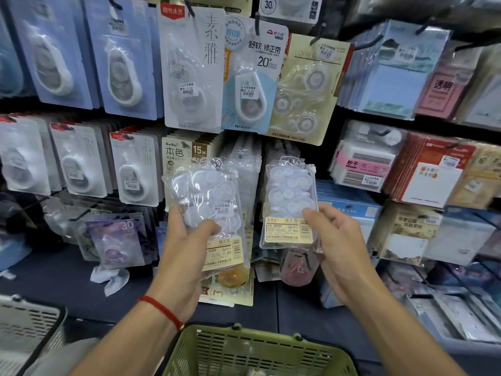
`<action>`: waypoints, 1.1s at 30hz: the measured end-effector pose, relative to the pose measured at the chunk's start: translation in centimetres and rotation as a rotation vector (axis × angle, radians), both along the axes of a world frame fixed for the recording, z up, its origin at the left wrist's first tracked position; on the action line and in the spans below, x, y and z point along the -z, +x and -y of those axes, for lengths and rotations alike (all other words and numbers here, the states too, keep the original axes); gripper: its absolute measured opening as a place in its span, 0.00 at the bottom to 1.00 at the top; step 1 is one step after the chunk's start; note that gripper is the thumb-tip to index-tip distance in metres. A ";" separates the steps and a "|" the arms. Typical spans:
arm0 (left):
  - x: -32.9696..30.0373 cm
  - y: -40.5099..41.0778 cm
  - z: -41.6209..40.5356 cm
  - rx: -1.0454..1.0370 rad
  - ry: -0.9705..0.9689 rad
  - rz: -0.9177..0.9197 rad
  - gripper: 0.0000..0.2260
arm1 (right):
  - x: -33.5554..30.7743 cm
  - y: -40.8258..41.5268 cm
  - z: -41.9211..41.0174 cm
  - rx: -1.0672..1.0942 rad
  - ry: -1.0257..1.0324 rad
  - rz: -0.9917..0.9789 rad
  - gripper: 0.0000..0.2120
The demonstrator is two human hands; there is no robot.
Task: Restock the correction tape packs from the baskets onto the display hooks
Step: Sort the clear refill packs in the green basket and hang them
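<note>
Your left hand (187,248) has its grip closed on a stack of clear correction tape packs (208,210); your right hand (336,240) pinches one pack (291,202) at 12 o'clock. None is hooked yet; the green basket (257,351) sits at 6 o'clock.

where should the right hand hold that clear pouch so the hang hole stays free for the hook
Probably low down, as now: the right hand pinches the clear pouch by its labelled bottom edge from the right side. The pouch stands upright, so its hang hole at the top stays clear of fingers and faces the hooks.
</note>
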State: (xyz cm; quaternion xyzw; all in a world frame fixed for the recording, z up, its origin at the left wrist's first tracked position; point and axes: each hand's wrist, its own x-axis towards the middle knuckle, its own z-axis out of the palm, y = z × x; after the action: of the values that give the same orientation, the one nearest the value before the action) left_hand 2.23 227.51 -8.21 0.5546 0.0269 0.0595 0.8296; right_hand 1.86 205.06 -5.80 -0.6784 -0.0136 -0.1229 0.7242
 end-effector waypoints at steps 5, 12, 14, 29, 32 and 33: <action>-0.2 -0.2 -0.1 0.013 -0.001 0.014 0.16 | 0.0 -0.1 0.0 0.018 -0.031 0.015 0.08; -0.4 -0.5 0.1 0.037 0.029 0.023 0.23 | 1.0 -0.2 0.7 0.291 -0.656 0.030 0.16; -0.4 -0.8 0.3 0.136 0.033 0.046 0.25 | 1.5 -0.4 0.3 0.217 -0.615 0.054 0.08; -0.3 -1.1 0.8 0.167 -0.020 -0.011 0.20 | 0.7 0.2 -0.8 0.093 -0.110 -0.020 0.15; -0.6 -1.3 0.9 0.165 -0.002 0.000 0.20 | 0.3 0.3 -0.6 0.063 -0.046 -0.046 0.14; -0.7 -1.4 0.9 0.167 0.003 0.001 0.20 | 0.3 0.3 -0.6 0.051 -0.018 -0.055 0.15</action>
State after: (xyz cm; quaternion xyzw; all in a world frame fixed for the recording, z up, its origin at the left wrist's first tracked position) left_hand 0.83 226.64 -7.46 0.5561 -0.0201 -0.0098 0.8308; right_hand 2.16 205.66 -6.08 -0.6881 0.0224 -0.1225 0.7148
